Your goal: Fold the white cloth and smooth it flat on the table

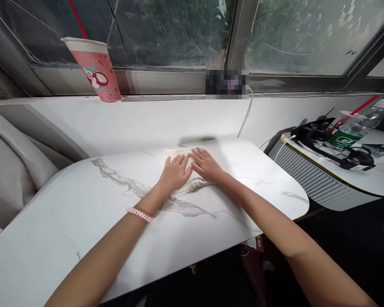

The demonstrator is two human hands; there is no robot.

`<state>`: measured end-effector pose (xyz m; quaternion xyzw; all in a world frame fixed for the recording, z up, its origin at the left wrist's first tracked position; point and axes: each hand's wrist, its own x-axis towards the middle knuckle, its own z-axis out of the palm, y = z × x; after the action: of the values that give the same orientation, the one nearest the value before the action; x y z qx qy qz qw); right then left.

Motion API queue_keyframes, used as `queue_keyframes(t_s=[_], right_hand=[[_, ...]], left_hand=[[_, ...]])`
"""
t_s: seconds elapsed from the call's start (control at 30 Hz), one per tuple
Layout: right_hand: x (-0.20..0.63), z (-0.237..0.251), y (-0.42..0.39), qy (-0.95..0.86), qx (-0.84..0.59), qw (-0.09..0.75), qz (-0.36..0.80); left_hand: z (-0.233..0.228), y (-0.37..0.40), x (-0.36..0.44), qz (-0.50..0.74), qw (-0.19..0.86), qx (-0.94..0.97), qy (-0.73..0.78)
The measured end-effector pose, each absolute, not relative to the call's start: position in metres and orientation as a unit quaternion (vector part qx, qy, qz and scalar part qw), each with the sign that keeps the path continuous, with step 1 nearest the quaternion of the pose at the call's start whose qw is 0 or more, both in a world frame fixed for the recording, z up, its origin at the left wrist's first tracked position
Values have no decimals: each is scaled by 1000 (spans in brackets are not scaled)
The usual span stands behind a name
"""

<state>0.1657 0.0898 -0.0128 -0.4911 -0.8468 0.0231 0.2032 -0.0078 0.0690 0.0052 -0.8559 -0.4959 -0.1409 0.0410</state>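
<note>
I saw both hands flat on a white cloth (192, 181) near the far edge of the table (67, 230). The left hand (175, 172) and right hand (208, 165) pressed side by side, fingers (201, 154) stretched out and close together, gripping nothing. The cloth lay under the palms and showed past the fingertips. A pink cup (97, 70) stood on the sill, well apart. A bottle (352, 130) lay on another table at right.
</note>
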Motion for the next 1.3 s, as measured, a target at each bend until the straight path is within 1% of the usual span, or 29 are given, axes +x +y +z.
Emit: queue_keyframes(t_s=[0.2, 0.33, 0.47, 0.57, 0.63, 0.73, 0.83, 0.97, 1.1, 1.17, 1.23, 1.3], right_hand=[[173, -18, 21, -861, -468, 202, 4], [173, -9, -34, -862, -462, 206, 12], [171, 12, -65, -858, -462, 210, 77], [166, 23, -69, -831, -481, 237, 148], [158, 21, -65, -818, -494, 249, 158], [145, 10, -56, -824, -496, 246, 118], [136, 1, -39, -826, -500, 249, 80], [126, 1, -7, -825, -497, 260, 71], [111, 2, 33, -821, -503, 260, 77], [101, 1, 53, -810, -521, 261, 70], [89, 0, 71, -793, -548, 261, 52], [78, -1, 88, -776, -576, 256, 31]], left_hand=[[7, 8, -9, -87, 81, -884, -453], [9, -38, -14, -77, 107, -895, -426], [14, -67, -22, -91, 98, -909, -394], [11, -72, -24, -108, 80, -902, -410], [6, -68, -22, -117, 54, -899, -419], [-6, -57, -15, -130, 13, -892, -432], [-12, -42, -10, -152, -5, -870, -470], [-1, -15, -12, -155, -48, -845, -509], [15, 27, -23, -150, -152, -810, -546], [18, 50, -30, -162, -186, -793, -558], [16, 70, -37, -187, -179, -775, -576], [11, 88, -45, -215, -132, -770, -586]])
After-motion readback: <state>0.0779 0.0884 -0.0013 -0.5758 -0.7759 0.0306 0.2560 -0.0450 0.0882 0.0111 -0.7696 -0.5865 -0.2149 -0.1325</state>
